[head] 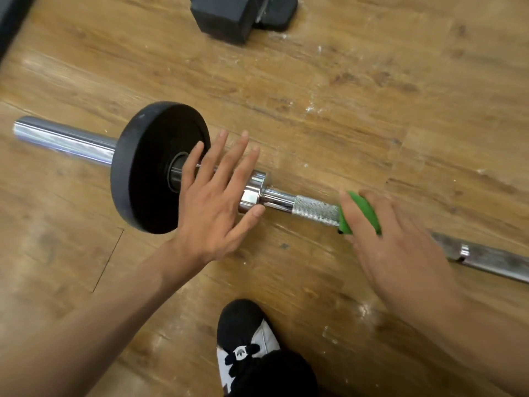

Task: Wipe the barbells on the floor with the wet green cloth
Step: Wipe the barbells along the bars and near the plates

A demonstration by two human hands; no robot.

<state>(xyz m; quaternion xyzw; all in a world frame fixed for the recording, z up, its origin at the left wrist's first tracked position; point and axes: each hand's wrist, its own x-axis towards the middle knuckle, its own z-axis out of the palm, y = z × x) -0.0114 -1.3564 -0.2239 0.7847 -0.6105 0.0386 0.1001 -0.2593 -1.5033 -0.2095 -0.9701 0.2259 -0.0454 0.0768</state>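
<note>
A chrome barbell [315,210] lies across the wooden floor from left to lower right, with a black weight plate [143,173] on its left sleeve. My left hand [217,196] lies flat with straight, spread fingers over the bar between the plate and the chrome collar [254,191]. My right hand [392,242] holds the green cloth [362,209] wrapped over the knurled part of the bar, thumb on the near side. The cloth is mostly hidden under my fingers.
A black hex dumbbell [243,15] lies on the floor at the top centre. My black and white shoe [246,339] stands near the bottom centre. A dark edge [11,21] runs along the top left corner. White scuffs mark the floorboards.
</note>
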